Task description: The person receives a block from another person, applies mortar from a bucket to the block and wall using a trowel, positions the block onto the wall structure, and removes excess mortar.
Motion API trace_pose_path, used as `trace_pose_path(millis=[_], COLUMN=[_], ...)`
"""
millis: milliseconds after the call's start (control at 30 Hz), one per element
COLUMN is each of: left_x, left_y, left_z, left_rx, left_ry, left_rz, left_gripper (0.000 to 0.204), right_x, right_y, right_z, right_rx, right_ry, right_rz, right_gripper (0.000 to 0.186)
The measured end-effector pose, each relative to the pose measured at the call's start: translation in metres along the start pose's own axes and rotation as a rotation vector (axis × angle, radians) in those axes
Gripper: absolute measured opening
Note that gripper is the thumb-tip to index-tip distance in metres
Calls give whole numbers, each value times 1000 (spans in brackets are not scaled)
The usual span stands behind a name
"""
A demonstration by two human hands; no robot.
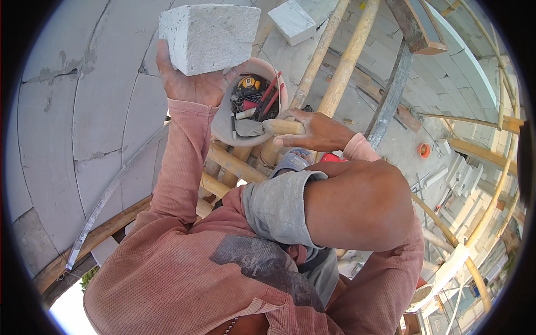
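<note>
The left hand [187,81] grips a pale grey block [207,36] from below, lifting it up against the block wall [95,111]. The right hand [315,131] is clenched round the wooden handle of a trowel [268,127] (its blade lies inside the bucket [223,125] of tools), just above bamboo scaffold poles [346,61].

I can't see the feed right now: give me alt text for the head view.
The left hand holds a pale grey block against a block wall, while the right hand grips a wooden-handled trowel reaching into a bucket of tools on bamboo scaffolding.
</note>
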State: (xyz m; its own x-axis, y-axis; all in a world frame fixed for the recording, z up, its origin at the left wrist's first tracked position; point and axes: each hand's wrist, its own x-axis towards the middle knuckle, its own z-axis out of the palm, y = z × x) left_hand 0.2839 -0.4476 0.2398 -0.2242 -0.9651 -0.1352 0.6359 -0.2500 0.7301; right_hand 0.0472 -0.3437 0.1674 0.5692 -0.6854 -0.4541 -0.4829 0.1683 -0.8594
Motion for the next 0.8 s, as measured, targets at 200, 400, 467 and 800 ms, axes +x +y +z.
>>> trace_pose_path(millis=[200,400,467,800], left_x=[19,55,66,-288], left_y=[-37,-22,-42,-192], left_z=[15,3,18,238], left_rx=[-346,-281,-374,133], left_ry=[-194,-470,-495,-2050], left_rz=[-243,-357,-422,-1157], left_gripper=[57,62,68,72], right_x=[-66,-278,-362,-584], right_y=[48,64,80,218], right_z=[-16,-12,42,344], right_rx=[26,-122,33,504], right_ry=[402,712,875,1769], right_rz=[78,640,852,1422], right_gripper=[102,63,56,45])
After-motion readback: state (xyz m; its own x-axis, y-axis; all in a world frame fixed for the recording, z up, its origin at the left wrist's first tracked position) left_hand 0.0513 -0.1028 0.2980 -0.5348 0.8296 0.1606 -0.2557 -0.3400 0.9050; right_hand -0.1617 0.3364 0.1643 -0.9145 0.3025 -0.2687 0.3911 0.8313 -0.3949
